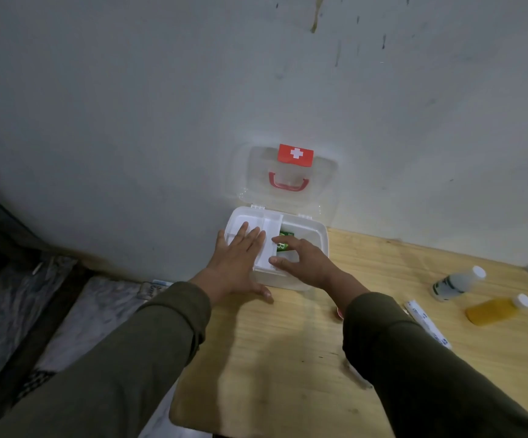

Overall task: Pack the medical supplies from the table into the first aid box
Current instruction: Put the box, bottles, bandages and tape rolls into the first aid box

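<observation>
- First aid box [315, 245], white, sits open at the far left corner of the wooden tabletop [288, 358], hard against the wall.
- Its clear lid [288, 181] stands upright behind it, leaning on the wall, with a red handle [287, 181] and a red label with a white cross [295, 154].
- Left hand [236, 260] lies flat, fingers spread, on the white insert tray [267, 241] that covers the box's left part; its thumb reaches down to the tabletop; the grip is released, pressing rather than holding.
- Right hand [300, 260] reaches into the box's open right part, fingers curled around the tray's edge and over a green packet [283, 243] lying inside; whether this grip holds the tray or the packet I cannot tell.
- Two bottles with white caps lie on their sides at the right of the tabletop, well apart from the box: a whitish bottle [457, 283] and, nearer, an amber bottle [496, 310].
- White tube [427, 324] with blue print lies beside the right sleeve [430, 374].
</observation>
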Available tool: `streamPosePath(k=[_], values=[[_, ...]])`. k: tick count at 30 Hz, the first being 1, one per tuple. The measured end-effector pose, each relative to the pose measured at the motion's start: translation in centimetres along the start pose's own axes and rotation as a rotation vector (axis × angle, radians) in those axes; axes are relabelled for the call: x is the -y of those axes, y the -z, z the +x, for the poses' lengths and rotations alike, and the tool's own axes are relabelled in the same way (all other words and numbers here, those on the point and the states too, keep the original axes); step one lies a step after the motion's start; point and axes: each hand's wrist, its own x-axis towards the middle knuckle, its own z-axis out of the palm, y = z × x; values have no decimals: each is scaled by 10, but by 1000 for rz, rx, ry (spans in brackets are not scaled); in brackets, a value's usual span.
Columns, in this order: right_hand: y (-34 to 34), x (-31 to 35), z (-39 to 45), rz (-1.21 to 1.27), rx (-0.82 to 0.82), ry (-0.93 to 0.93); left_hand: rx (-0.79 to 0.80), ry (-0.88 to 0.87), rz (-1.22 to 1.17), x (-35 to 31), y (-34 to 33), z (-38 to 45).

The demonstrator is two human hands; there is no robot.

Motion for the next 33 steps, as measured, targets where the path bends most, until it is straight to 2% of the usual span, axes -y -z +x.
streamPosePath(k=[9,21,28,33], values=[[-3,6,9,220,55,-51,6,-4,-5,0,-1,1],[-6,4,19,235,94,-110,1,-13,-4,2,-2,2],[-9,3,17,352,38,-105,-2,-24,-2,2,-2,1],[-10,1,18,338,46,-96,-1,-25,-1,3,-2,1]])
